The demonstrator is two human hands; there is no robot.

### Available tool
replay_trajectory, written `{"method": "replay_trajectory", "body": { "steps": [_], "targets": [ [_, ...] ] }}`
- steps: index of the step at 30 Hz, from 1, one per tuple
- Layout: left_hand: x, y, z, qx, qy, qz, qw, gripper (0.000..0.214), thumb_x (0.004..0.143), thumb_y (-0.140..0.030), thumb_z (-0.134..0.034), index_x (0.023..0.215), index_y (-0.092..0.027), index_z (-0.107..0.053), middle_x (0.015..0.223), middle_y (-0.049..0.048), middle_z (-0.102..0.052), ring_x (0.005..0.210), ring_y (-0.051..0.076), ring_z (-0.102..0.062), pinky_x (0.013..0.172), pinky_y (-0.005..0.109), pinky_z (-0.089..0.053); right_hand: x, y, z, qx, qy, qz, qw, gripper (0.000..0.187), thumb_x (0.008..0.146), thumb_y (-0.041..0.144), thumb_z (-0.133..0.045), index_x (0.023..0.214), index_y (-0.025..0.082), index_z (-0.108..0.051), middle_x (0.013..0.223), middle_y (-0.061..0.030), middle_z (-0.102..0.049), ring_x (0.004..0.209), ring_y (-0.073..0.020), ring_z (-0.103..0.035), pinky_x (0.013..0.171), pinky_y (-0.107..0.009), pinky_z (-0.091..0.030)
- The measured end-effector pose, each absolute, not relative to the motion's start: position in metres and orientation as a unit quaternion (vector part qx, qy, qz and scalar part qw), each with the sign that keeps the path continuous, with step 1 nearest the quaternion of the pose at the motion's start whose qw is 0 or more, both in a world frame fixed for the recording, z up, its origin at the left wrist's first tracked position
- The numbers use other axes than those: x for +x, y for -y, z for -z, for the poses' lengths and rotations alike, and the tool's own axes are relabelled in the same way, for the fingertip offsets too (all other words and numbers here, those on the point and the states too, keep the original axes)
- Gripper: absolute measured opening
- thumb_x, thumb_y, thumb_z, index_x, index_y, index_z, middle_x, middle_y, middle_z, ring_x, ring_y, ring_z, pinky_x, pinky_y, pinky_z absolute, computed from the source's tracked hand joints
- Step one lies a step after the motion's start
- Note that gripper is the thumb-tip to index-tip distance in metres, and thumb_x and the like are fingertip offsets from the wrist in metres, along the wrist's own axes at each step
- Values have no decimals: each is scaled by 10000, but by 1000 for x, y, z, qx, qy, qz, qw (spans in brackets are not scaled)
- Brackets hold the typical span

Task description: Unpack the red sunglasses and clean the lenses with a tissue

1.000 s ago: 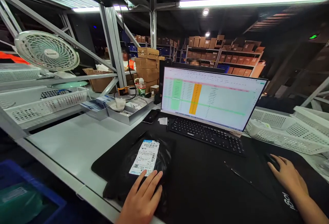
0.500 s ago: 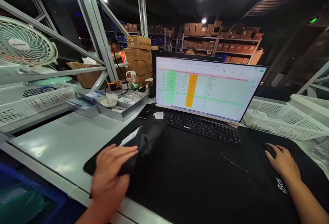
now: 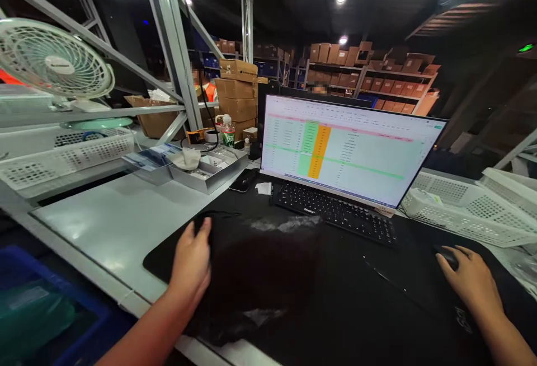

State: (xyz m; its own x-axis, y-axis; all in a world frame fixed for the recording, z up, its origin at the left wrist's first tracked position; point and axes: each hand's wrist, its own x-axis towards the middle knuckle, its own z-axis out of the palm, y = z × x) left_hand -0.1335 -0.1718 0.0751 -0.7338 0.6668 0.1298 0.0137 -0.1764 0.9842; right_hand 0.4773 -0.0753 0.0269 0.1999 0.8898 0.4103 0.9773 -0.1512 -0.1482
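My left hand (image 3: 192, 259) is closed at the left edge of a black plastic bag (image 3: 264, 265). The bag lies spread and smeared by motion over the black desk mat (image 3: 335, 321), with glossy streaks along its far and near sides. Its outline merges with the mat, so its full extent is hard to make out. My right hand (image 3: 474, 279) rests over a black computer mouse (image 3: 448, 257), fingers curved around it. Beyond the bag stand a black keyboard (image 3: 335, 212) and a monitor (image 3: 369, 153) with a coloured spreadsheet.
At the left back, a grey divided tray (image 3: 210, 178) holds small items, beside a phone (image 3: 242, 181) and a bottle (image 3: 227, 131). White perforated baskets (image 3: 465, 203) stand at the right. A fan (image 3: 59, 66) is at the far left. A thin dark cord (image 3: 384, 273) lies on the mat.
The black bag, bunched up with a white label showing before, is now spread wide to the right of my left hand. On the monitor, the green column highlight has shifted right.
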Motion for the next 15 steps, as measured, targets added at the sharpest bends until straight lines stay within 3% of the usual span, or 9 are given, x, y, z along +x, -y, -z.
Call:
{"method": "replay_trajectory", "body": {
  "steps": [2, 5, 9, 12, 15],
  "targets": [
    [-136, 163, -67, 273, -601, -700, 274, 466, 780, -521, -657, 1070, -156, -666, 973, 90, -764, 976, 263, -708, 914, 401, -561, 465, 72, -36, -733, 669, -11, 125, 484, 901, 551, -421, 960, 198, -747, 1072, -182, -710, 1034, -382, -680, 861, -469, -508],
    [-145, 160, -73, 344, -640, -640, 252, 544, 733, -605, -672, 986, -125, -700, 950, 109, -766, 973, 291, -694, 893, 402, -541, 440, 68, -34, -662, 725, -190, 0, 280, 759, 515, -651, 693, 250, -714, 793, -98, -749, 825, -332, -723, 748, -409, -525],
    [-144, 163, -91, 482, -678, -518, 200, 462, 668, -557, -765, 894, -154, -747, 936, 96, -777, 902, 288, -705, 847, 378, -531, 412, 74, -21, -625, 758, -187, -14, 267, 578, 475, -767, 618, 249, -630, 711, -44, -725, 714, -280, -701, 667, -353, -532],
    [-135, 164, -91, 507, -685, -509, 121, 327, 774, -484, -684, 903, -196, -770, 973, 81, -787, 937, 273, -716, 881, 372, -529, 408, 83, -18, -615, 764, -194, -1, 263, 614, 480, -719, 577, 259, -581, 633, -19, -695, 644, -252, -677, 623, -333, -534],
    [-126, 163, -84, 494, -680, -539, 46, 341, 858, -467, -572, 950, -212, -778, 1022, 75, -788, 976, 258, -718, 887, 354, -528, 412, 89, -22, -616, 766, -184, 12, 235, 645, 477, -679, 593, 265, -592, 657, -26, -715, 656, -253, -690, 627, -326, -552]
  ]
}}
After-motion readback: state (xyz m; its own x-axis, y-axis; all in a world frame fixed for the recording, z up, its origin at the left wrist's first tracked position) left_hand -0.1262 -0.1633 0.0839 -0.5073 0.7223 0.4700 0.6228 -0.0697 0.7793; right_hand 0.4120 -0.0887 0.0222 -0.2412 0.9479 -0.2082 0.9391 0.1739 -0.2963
